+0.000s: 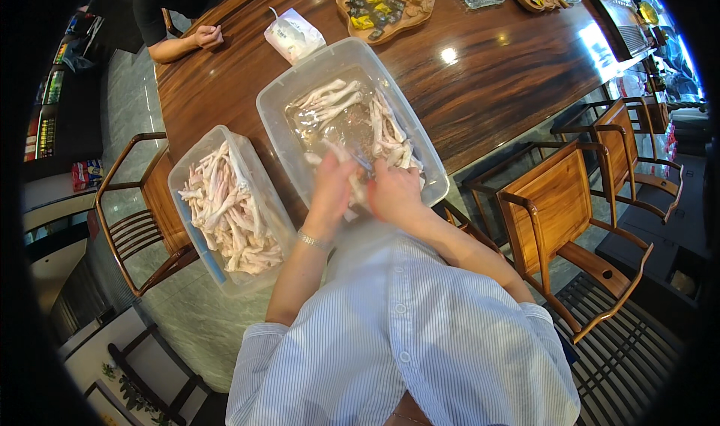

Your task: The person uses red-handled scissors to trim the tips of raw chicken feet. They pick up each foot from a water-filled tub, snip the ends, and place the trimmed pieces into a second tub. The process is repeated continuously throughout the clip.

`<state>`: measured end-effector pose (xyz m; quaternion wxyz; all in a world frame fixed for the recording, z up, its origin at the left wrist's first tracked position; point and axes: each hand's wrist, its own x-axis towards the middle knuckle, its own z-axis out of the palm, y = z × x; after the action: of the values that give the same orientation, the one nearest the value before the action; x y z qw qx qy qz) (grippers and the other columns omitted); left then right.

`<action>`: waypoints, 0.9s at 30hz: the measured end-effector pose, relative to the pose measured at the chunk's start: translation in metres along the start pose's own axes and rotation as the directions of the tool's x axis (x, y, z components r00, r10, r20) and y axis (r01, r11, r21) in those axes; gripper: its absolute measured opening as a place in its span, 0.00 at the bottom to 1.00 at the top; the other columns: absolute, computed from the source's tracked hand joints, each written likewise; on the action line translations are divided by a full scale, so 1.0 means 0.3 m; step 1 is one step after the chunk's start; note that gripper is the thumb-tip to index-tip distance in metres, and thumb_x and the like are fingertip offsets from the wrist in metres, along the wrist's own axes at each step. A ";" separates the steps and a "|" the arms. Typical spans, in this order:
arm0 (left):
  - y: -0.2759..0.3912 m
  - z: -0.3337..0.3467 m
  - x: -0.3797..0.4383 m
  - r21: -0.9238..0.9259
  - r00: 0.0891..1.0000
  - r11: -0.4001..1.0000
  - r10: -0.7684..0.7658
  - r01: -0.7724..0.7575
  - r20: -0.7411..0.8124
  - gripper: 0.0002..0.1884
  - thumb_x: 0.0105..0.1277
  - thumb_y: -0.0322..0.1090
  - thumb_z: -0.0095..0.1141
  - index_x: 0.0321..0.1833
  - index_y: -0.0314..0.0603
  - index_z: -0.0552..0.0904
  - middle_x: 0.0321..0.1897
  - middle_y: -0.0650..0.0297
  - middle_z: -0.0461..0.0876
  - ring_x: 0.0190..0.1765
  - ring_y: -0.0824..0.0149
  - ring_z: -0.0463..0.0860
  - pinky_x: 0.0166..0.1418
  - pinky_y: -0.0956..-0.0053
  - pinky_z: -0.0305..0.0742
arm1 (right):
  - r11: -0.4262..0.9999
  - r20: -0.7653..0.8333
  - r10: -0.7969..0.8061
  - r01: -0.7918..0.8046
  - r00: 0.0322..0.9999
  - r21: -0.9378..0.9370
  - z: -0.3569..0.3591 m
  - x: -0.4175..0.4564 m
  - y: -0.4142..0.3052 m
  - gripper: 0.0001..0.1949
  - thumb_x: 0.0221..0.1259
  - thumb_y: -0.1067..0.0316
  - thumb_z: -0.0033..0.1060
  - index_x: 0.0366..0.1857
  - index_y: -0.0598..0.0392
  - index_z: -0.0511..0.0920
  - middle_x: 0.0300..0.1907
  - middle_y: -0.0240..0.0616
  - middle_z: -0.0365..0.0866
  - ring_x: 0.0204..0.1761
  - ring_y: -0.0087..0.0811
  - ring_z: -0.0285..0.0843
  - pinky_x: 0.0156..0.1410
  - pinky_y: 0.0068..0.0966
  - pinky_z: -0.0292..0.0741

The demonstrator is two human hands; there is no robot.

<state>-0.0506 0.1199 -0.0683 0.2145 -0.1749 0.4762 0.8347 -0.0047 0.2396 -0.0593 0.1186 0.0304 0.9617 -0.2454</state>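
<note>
Both my hands work over the near end of a large clear plastic tub [270, 123] holding shallow water and chicken feet. My left hand [332, 187], blurred by motion and wearing a metal-band watch or bracelet, grips a pale chicken foot [356, 190]. My right hand [396, 192] is closed around what looks like scissors [361, 160]; its blades are blurred and its handles hidden by my fingers. Inside the tub, several chicken feet [332, 101] lie at the far left, and another pile [388, 128] runs along the right wall.
Left of the tub, a second plastic bin [270, 212] is heaped with chicken feet [228, 212]. On the wooden table [478, 77] are a tissue pack [295, 35] and a wooden tray [349, 24] of wrapped sweets. Another person's hand [208, 37] rests at the far left. Wooden chairs [554, 215] flank the table.
</note>
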 end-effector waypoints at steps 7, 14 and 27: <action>-0.017 -0.048 0.017 0.082 0.999 0.996 -0.032 0.034 -0.029 0.09 0.60 0.19 0.47 0.42 0.37 0.72 0.32 0.63 0.76 0.31 0.72 0.75 0.35 0.78 0.71 | 0.995 0.090 0.061 -0.068 0.994 0.073 0.001 0.009 0.023 0.10 0.53 0.61 0.50 0.30 0.56 0.75 0.24 0.50 0.80 0.31 0.48 0.80 0.42 0.44 0.72; 0.039 -0.052 0.014 0.092 0.989 0.985 -0.146 0.149 -0.033 0.07 0.65 0.28 0.48 0.44 0.37 0.73 0.33 0.61 0.79 0.32 0.71 0.78 0.35 0.79 0.71 | 0.974 0.151 0.137 -0.161 0.979 0.161 0.006 0.003 0.078 0.11 0.55 0.60 0.48 0.33 0.56 0.75 0.23 0.47 0.79 0.31 0.47 0.80 0.41 0.41 0.74; 0.048 -0.055 -0.001 0.165 0.999 0.986 -0.025 0.032 -0.043 0.09 0.65 0.30 0.48 0.44 0.33 0.76 0.32 0.59 0.81 0.34 0.71 0.79 0.40 0.79 0.74 | 0.963 0.136 0.097 -0.128 0.986 0.238 -0.079 -0.007 0.022 0.13 0.57 0.61 0.47 0.41 0.57 0.71 0.22 0.49 0.79 0.31 0.52 0.78 0.43 0.45 0.72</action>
<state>-0.0563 0.0987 -0.0658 0.2304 -0.1800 0.5455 0.7855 -0.0070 0.2568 -0.0419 0.1868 0.0843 0.9114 -0.3570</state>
